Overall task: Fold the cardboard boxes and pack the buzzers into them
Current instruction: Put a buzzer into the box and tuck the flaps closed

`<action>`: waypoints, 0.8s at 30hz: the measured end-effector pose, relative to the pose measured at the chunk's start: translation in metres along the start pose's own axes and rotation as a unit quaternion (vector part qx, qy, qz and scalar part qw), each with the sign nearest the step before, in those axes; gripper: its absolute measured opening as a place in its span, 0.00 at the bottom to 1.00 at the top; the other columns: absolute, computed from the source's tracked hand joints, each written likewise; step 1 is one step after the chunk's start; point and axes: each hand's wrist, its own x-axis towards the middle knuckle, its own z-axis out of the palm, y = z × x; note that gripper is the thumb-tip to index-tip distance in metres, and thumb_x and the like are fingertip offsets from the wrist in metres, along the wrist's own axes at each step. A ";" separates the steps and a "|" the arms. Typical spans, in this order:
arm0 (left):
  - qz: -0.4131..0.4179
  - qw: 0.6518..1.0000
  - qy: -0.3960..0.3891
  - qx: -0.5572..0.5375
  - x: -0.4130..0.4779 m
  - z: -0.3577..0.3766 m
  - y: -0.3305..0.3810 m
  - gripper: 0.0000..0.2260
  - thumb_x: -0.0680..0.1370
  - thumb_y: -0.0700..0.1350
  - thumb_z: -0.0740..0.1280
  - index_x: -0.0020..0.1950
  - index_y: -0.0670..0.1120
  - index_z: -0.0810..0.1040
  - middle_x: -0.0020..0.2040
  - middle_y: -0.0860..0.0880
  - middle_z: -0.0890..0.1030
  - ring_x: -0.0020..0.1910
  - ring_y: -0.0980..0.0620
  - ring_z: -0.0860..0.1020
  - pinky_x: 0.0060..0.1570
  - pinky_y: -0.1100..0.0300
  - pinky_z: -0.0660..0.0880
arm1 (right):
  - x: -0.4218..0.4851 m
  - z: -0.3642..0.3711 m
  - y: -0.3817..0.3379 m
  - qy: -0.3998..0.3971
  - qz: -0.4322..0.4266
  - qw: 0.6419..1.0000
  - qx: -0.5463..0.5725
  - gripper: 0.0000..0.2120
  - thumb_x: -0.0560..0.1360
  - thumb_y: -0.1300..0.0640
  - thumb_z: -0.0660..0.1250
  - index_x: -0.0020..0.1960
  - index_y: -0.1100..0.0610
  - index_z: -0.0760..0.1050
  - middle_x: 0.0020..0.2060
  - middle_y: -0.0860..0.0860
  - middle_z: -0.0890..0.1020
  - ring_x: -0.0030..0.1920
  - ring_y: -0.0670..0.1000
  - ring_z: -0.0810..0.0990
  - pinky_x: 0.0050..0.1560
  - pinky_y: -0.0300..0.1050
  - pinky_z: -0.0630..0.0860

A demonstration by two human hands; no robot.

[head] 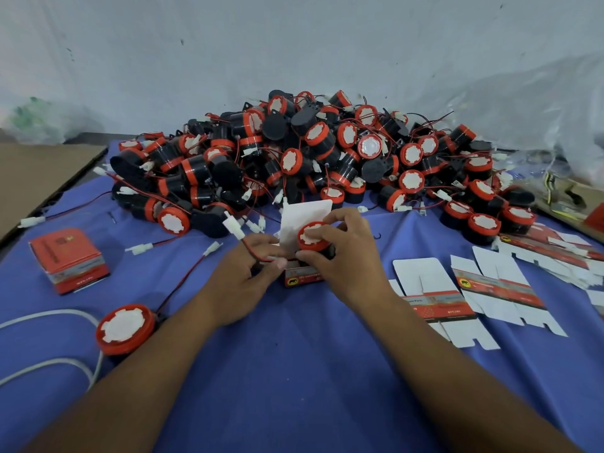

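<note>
A small red cardboard box (302, 278) stands open in the middle of the blue cloth, its white lid flap (302, 215) raised behind it. My right hand (340, 256) grips a red-and-black buzzer (312, 237) sitting partly in the box's open top. My left hand (248, 279) holds the box's left side and pinches the buzzer's red-black wire (253, 253), whose white plug (233, 227) sticks up. A big pile of buzzers (310, 158) lies behind. Flat unfolded boxes (490, 289) lie to the right.
A closed red box (70, 259) sits at left. One loose buzzer (125, 328) lies front left beside a white cable (49, 364). Brown cardboard (39, 178) lies far left, clear plastic bags (539, 119) at the back right.
</note>
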 end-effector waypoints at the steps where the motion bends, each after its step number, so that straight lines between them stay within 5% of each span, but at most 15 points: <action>1: 0.004 1.000 -0.008 0.003 0.000 0.000 0.001 0.13 0.81 0.50 0.61 0.59 0.48 0.81 0.62 0.57 0.74 0.65 0.59 0.70 0.65 0.67 0.66 | 0.000 0.000 -0.001 -0.001 0.003 1.000 0.003 0.14 0.70 0.52 0.79 0.53 0.56 0.84 0.57 0.51 0.73 0.54 0.51 0.72 0.51 0.33 0.68; 5: 0.005 1.000 0.002 0.027 0.001 -0.001 0.003 0.17 0.83 0.48 0.57 0.55 0.41 0.83 0.60 0.51 0.76 0.62 0.59 0.71 0.59 0.74 0.64 | -0.001 0.003 -0.003 0.022 0.016 0.999 0.029 0.16 0.68 0.51 0.80 0.49 0.60 0.83 0.50 0.47 0.72 0.48 0.46 0.73 0.47 0.39 0.73; 9: 0.043 0.997 0.036 0.044 0.004 0.002 0.005 0.15 0.84 0.45 0.58 0.48 0.38 0.81 0.51 0.46 0.78 0.53 0.53 0.74 0.56 0.58 0.71 | 0.004 0.002 -0.004 -0.046 -0.009 0.997 -0.056 0.14 0.74 0.46 0.73 0.43 0.58 0.84 0.44 0.49 0.73 0.49 0.52 0.69 0.52 0.49 0.71; 12: 0.032 0.999 0.006 0.037 0.005 0.004 0.006 0.15 0.82 0.46 0.59 0.55 0.38 0.81 0.59 0.43 0.76 0.59 0.48 0.75 0.61 0.50 0.72 | 0.003 -0.001 -0.009 -0.074 -0.039 0.996 -0.041 0.21 0.79 0.45 0.66 0.37 0.60 0.81 0.41 0.50 0.74 0.49 0.54 0.70 0.53 0.53 0.70; 18: 0.065 0.989 -0.089 0.100 0.004 0.005 0.010 0.17 0.81 0.43 0.57 0.65 0.38 0.76 0.64 0.42 0.72 0.64 0.43 0.70 0.65 0.46 0.69 | 0.001 0.000 -0.033 -0.084 -0.037 0.986 0.139 0.09 0.78 0.55 0.70 0.56 0.56 0.80 0.46 0.45 0.83 0.45 0.43 0.79 0.48 0.34 0.74; 21: 0.085 0.980 -0.097 0.154 0.003 0.006 0.011 0.17 0.81 0.47 0.56 0.61 0.40 0.78 0.62 0.43 0.73 0.60 0.43 0.70 0.63 0.46 0.68 | 0.000 0.001 -0.034 -0.097 0.015 0.968 0.232 0.11 0.79 0.61 0.68 0.61 0.54 0.79 0.46 0.47 0.85 0.43 0.42 0.82 0.43 0.40 0.81; 24: 0.030 0.997 -0.055 0.035 -0.001 0.010 0.015 0.13 0.82 0.49 0.59 0.55 0.43 0.80 0.53 0.45 0.76 0.54 0.47 0.74 0.57 0.49 0.72 | 0.001 -0.001 -0.028 -0.091 0.044 0.947 0.305 0.16 0.80 0.65 0.65 0.63 0.50 0.73 0.43 0.51 0.84 0.37 0.44 0.81 0.39 0.40 0.80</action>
